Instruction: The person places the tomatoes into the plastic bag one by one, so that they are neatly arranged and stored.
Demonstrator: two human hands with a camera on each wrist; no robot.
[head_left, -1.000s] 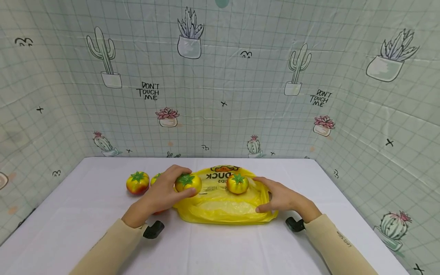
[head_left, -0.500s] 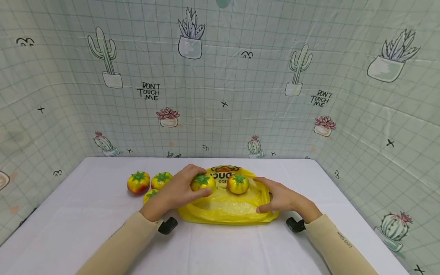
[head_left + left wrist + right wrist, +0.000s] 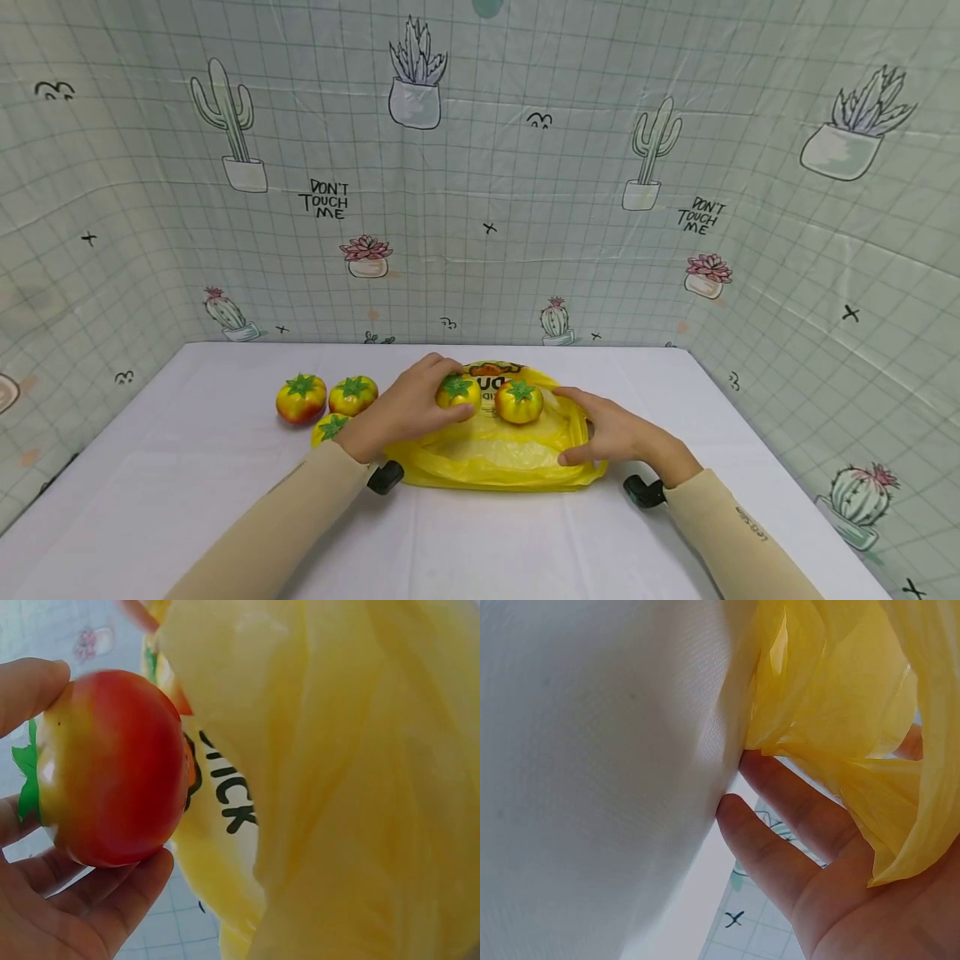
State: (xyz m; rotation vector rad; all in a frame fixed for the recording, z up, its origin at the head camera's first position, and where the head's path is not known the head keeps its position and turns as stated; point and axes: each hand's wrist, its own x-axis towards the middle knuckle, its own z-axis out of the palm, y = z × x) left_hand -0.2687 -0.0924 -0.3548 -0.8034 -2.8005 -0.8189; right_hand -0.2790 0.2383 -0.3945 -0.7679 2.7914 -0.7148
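Note:
My left hand holds a yellow-red toy tomato over the left part of a yellow plastic bag. In the left wrist view, thumb and fingertips grip the tomato round its sides, its green leaves towards the palm. Another tomato is at the bag, just right of the held one. My right hand is at the bag's right end, thumb and forefinger spread along its edges. In the right wrist view, bag film drapes over the palm, and two extended fingers reach the white cloth.
Three more tomatoes stand grouped on the table left of the bag: one at the back left, one beside it, and one in front, partly behind the left wrist. Patterned cloth walls enclose the white table.
My left hand has carried its tomato rightwards over the bag, closer to the other tomato there. The grouped tomatoes at left have come into fuller view. My right hand stays in place.

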